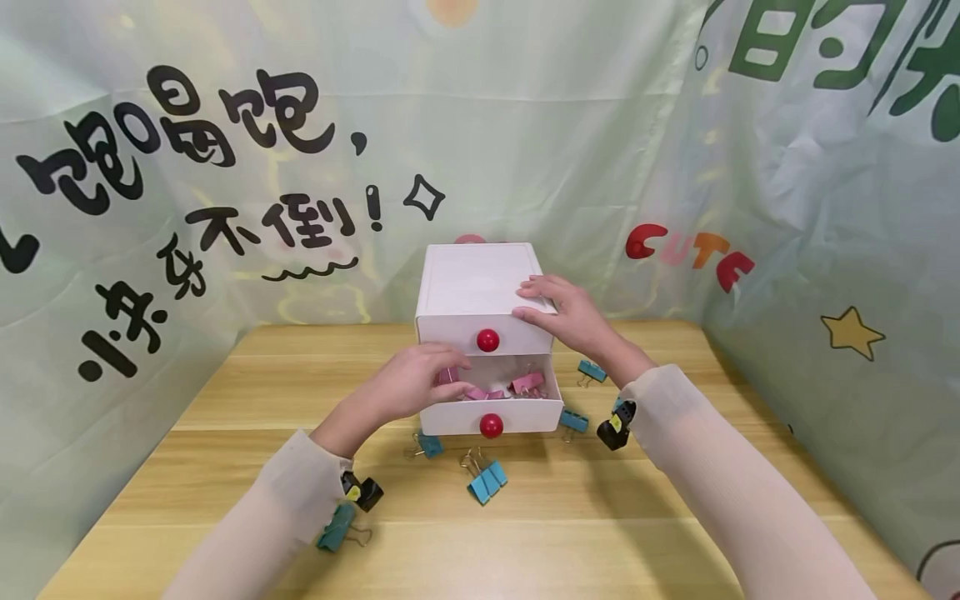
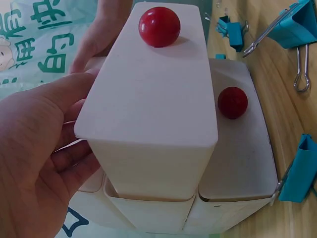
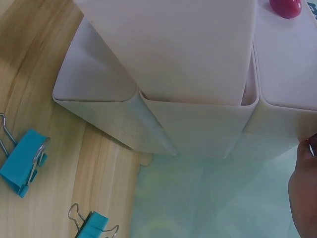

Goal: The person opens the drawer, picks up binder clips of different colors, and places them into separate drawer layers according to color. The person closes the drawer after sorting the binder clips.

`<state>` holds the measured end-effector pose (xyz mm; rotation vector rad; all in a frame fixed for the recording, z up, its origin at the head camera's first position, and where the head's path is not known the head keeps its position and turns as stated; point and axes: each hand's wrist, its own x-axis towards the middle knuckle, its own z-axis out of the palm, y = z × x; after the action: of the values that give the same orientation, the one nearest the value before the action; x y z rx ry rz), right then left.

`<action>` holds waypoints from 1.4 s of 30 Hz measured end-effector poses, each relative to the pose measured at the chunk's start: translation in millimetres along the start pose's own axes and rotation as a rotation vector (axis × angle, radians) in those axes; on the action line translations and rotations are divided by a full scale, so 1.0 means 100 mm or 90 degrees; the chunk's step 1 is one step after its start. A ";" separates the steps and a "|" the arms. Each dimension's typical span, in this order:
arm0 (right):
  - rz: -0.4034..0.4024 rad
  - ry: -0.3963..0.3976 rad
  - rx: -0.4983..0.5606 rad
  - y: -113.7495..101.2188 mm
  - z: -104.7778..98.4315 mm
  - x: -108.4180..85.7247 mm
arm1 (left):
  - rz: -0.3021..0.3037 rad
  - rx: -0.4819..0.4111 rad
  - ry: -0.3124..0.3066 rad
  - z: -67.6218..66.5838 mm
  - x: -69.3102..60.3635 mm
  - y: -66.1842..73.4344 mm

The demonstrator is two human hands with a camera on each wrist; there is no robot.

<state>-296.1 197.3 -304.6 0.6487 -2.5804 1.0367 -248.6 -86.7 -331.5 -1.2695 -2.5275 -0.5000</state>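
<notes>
White box: three smooth rectangular drawers (one pulled out). Right hand rests atop, fingers extended; left hand gripping, cannot tell.

Your right hand, cut off by the frame, lies against the white drawer cabinet. Middle drawer stands pulled out; red knob upper right. Two teal binder clips lie on wooden table.

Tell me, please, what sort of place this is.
Probably a small indoor setup arranged for filming: a wooden table has printed cloth hanging behind and beside it, and a white drawer box stands there among blue clips. The wider room does not show.
</notes>
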 end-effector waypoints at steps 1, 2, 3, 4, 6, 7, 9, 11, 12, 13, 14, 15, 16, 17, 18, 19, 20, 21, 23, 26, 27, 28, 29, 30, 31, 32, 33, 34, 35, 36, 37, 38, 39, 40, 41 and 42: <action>0.001 0.001 0.001 0.01 0.00 0.00 | -0.002 -0.002 0.008 0.00 -0.01 0.01; 0.001 0.004 0.003 0.01 0.00 -0.01 | -0.004 -0.007 0.014 0.00 -0.03 0.02; 0.001 0.005 0.005 0.01 0.00 -0.01 | -0.006 -0.010 0.021 -0.01 -0.05 0.03; -0.001 0.007 0.005 0.01 0.00 -0.01 | -0.010 -0.014 0.026 -0.01 -0.07 0.05; -0.004 0.009 0.003 0.02 0.00 -0.01 | -0.014 -0.028 0.034 -0.01 -0.12 0.08; -0.003 0.009 0.004 0.02 0.00 -0.01 | -0.016 -0.034 0.038 -0.01 -0.14 0.10; -0.004 0.007 0.003 0.02 0.01 0.00 | -0.014 -0.047 0.044 -0.02 -0.17 0.13; -0.002 0.005 0.003 0.03 0.01 0.00 | -0.010 -0.056 0.050 -0.02 -0.21 0.17; -0.001 0.004 0.004 0.03 0.01 0.00 | -0.010 -0.059 0.053 -0.03 -0.23 0.19; 0.001 0.004 0.005 0.03 0.01 0.00 | -0.009 -0.060 0.055 -0.03 -0.24 0.22; 0.001 0.004 0.007 0.02 0.01 0.00 | -0.011 -0.060 0.057 -0.03 -0.26 0.25; 0.001 0.004 0.009 0.02 0.01 0.00 | -0.015 -0.060 0.058 -0.04 -0.27 0.28; 0.001 0.004 0.010 0.02 0.01 0.00 | -0.021 -0.059 0.057 -0.04 -0.29 0.31; 0.001 0.004 0.011 0.02 0.01 0.00 | -0.027 -0.062 0.054 -0.05 -0.31 0.35; 0.001 0.004 0.012 0.02 0.00 0.00 | -0.033 -0.067 0.049 -0.05 -0.32 0.38; 0.001 0.005 0.013 0.02 0.00 0.00 | -0.039 -0.077 0.042 -0.05 -0.34 0.41; 0.000 0.005 0.013 0.02 0.00 0.00 | -0.047 -0.090 0.032 -0.05 -0.35 0.44; -0.001 0.006 0.012 0.02 0.00 0.00 | -0.054 -0.104 0.021 -0.04 -0.37 0.47; -0.003 0.006 0.012 0.02 0.01 0.00 | -0.070 -0.140 -0.006 -0.02 -0.39 0.50; -0.004 0.007 0.014 0.02 0.01 -0.01 | -0.105 -0.183 -0.045 0.04 -0.42 0.53; -0.004 0.006 0.015 0.02 0.01 -0.01 | -0.114 -0.188 -0.054 0.06 -0.43 0.53; -0.004 0.006 0.015 0.02 0.01 -0.01 | -0.126 -0.191 -0.063 0.09 -0.44 0.53; -0.003 0.006 0.015 0.02 0.01 -0.01 | -0.137 -0.192 -0.071 0.12 -0.45 0.52; -0.002 0.005 0.016 0.01 0.01 -0.01 | -0.142 -0.187 -0.074 0.16 -0.45 0.52; -0.003 0.004 0.014 0.01 0.01 -0.01 | -0.145 -0.184 -0.077 0.20 -0.46 0.51; -0.004 0.003 0.012 0.01 0.01 -0.01 | -0.149 -0.183 -0.079 0.24 -0.47 0.50; -0.006 0.003 0.011 0.01 0.01 0.00 | -0.153 -0.183 -0.080 0.29 -0.48 0.50; -0.008 0.003 0.010 0.01 0.01 0.00 | -0.159 -0.188 -0.081 0.33 -0.49 0.49; -0.009 0.002 0.010 0.01 0.01 0.00 | -0.164 -0.194 -0.081 0.37 -0.50 0.48; -0.011 0.001 0.010 0.01 0.02 0.00 | -0.171 -0.203 -0.081 0.41 -0.50 0.48; -0.012 0.001 0.010 0.00 0.01 0.00 | -0.181 -0.216 -0.084 0.45 -0.51 0.47; -0.012 0.001 0.011 0.00 0.01 0.00 | -0.189 -0.227 -0.086 0.48 -0.51 0.47; -0.012 0.000 0.013 0.00 0.01 0.00 | -0.198 -0.239 -0.086 0.51 -0.50 0.46; -0.011 0.000 0.014 0.00 0.01 0.00 | -0.208 -0.254 -0.087 0.54 -0.50 0.45; -0.010 -0.001 0.014 0.00 0.01 0.00 | -0.218 -0.267 -0.086 0.57 -0.50 0.45; -0.010 -0.003 0.013 0.00 0.01 -0.01 | -0.226 -0.279 -0.083 0.59 -0.50 0.44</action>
<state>-296.0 197.2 -305.6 0.6753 -2.5679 1.0592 -189.0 -73.8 -395.7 -0.9990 -2.8718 -1.1340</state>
